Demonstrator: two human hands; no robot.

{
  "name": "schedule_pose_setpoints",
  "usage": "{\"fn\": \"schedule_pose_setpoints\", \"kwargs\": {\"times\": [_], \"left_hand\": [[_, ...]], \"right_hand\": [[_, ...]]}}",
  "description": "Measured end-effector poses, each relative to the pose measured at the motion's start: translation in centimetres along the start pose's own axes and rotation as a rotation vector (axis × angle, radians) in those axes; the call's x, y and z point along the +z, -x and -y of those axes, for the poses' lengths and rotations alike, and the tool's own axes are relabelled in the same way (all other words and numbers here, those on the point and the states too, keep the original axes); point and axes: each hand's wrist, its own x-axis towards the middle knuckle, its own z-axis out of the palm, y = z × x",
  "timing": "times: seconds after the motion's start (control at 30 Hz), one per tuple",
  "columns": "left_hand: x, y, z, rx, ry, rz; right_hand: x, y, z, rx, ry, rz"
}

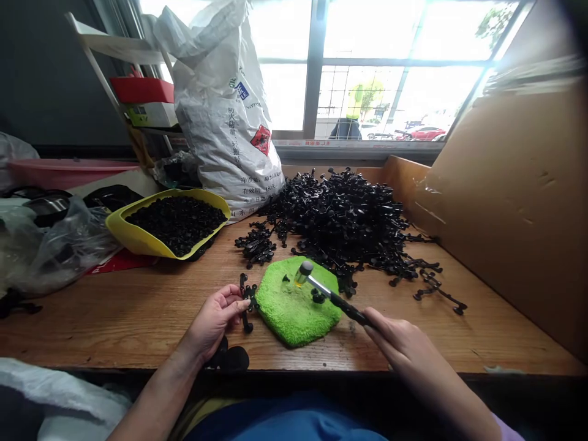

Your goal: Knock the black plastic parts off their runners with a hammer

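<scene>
My left hand point(219, 315) pinches a black molded plastic piece point(248, 300) with branching arms and round ends, at the left edge of a bright green fuzzy mat point(298, 327). In my right hand point(395, 337) is the black handle of a small hammer point(321, 285). Its head, dark at one end and yellowish at the other, hangs over the mat. Two small black bits lie on the mat, one left of the hammer head and a larger round one point(317, 297) by the hammer's shaft.
Behind the mat rises a large heap of black branching pieces point(344, 220). A yellow scoop tray point(138, 239) full of small black parts stands at left, near a white woven sack point(225, 122). Cardboard point(514, 202) walls the right side. Loose pieces point(436, 286) lie beside the heap.
</scene>
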Motion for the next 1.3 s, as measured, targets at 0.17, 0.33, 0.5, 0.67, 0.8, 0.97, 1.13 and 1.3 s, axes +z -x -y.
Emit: {"fn": "schedule_pose_setpoints", "kwargs": {"times": [0.17,0.33,0.5,0.67,0.8,0.97,1.13,1.3], "left_hand": [[-0.1,0.0,0.1,0.018,-0.004,-0.039],[0.1,0.0,0.1,0.028,0.002,-0.031],[0.4,-0.1,0.1,0.027,0.010,-0.032],[0.1,0.1,0.0,0.004,0.045,-0.050],[0.0,0.4,0.0,0.015,0.079,-0.059],[0.3,0.4,-0.2,0.017,0.098,-0.085],[0.3,0.4,-0.2,0.033,0.071,-0.061],[0.3,0.5,-0.1,0.036,0.049,-0.044]], "right_hand": [[-0.6,3.7,-2.4,0.160,-0.018,-0.166],[-0.8,5.9,-3.4,0.208,0.059,-0.080],[0.2,3.4,-0.9,0.146,0.073,0.016],[1.1,0.9,0.8,0.059,0.008,0.049],[1.1,1.7,-0.1,0.084,-0.107,0.023],[1.0,3.8,-1.1,0.051,-0.228,0.004],[1.5,3.4,0.2,0.016,-0.179,0.037],[1.2,2.2,0.4,0.080,-0.114,-0.010]]}}
